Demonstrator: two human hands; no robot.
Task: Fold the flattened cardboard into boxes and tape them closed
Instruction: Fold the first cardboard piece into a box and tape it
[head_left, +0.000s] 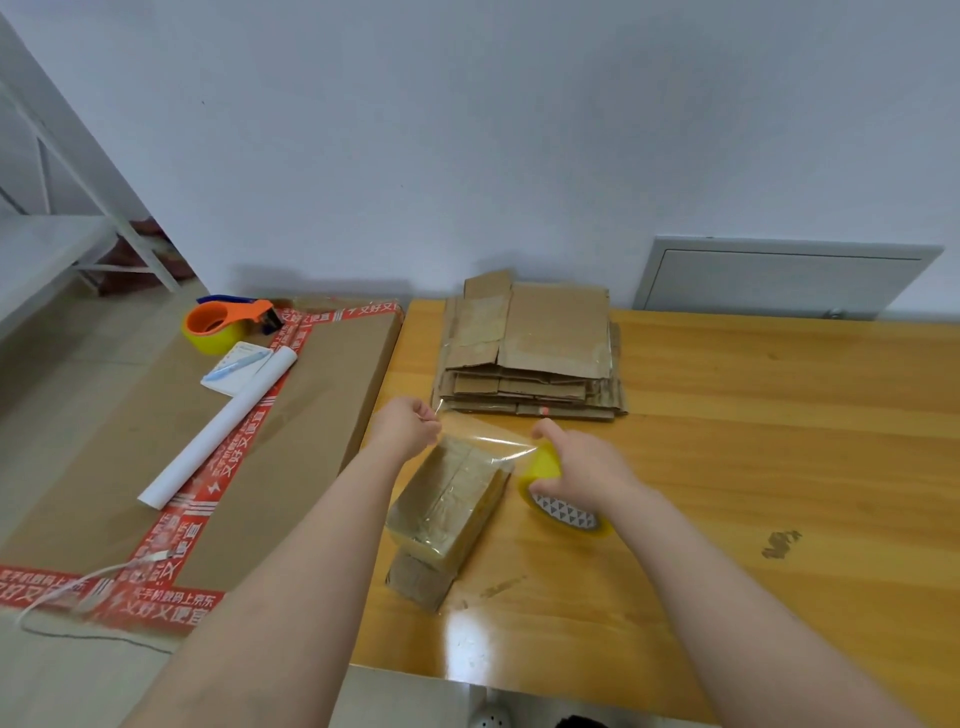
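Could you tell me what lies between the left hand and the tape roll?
Head view: a clear tape strip stretches between left hand and tape roll, over the box.

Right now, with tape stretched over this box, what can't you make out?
Head view only:
tape roll: top hidden by the right hand.
tape strip: end hidden in the left hand.
flattened cardboard stack: layer count too blurred.
notepad: writing too small.
dark thing: cut off by the bottom edge.
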